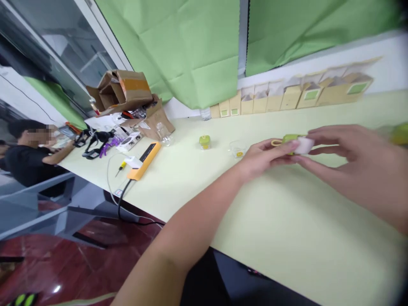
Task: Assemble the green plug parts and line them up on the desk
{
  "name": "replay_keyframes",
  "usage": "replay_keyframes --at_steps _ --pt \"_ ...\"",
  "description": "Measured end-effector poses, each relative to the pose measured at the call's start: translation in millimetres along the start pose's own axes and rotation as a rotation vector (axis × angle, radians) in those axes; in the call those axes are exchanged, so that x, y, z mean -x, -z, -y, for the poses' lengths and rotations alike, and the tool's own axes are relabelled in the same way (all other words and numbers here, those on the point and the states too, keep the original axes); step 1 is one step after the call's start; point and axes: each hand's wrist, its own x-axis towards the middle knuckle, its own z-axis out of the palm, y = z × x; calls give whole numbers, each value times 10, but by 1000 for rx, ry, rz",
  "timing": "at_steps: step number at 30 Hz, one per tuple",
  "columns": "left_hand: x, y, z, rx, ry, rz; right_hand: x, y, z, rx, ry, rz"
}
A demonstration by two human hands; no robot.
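Observation:
Over the right half of the table, both hands meet around a small green piece (pixel 288 138) with a yellow loop and a white rounded part (pixel 304 145) at its right end. My left hand (pixel 266 155) is closed on the green piece, thumb on top. My right hand (pixel 344 159) curls in from the right, its fingertips around the white part. Fingers hide much of both parts, so I cannot tell whether they are joined. Left of the hands stand a clear cup (pixel 237 149) with a yellow spot in it and a small green-lidded clear container (pixel 205 142).
Brown paper boxes (pixel 291 97) line the wall. On the left lie an orange power strip (pixel 145 162), a yellow screwdriver (pixel 121 168), a clear bottle (pixel 165 136) and open cartons (pixel 127 91). A blurred green object (pixel 400 134) sits far right. Another person (pixel 30 155) sits far left.

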Motion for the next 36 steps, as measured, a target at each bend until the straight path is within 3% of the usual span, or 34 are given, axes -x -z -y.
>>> replay_keyframes --at_steps 3,14,36 --pt "11 -5 20 8 -28 51 -41 74 38 113 69 65" --pt "114 -28 68 58 -81 121 -78 137 214 -2 120 107" --pt "198 -67 26 29 -36 114 -71 186 238 -19 8 157"
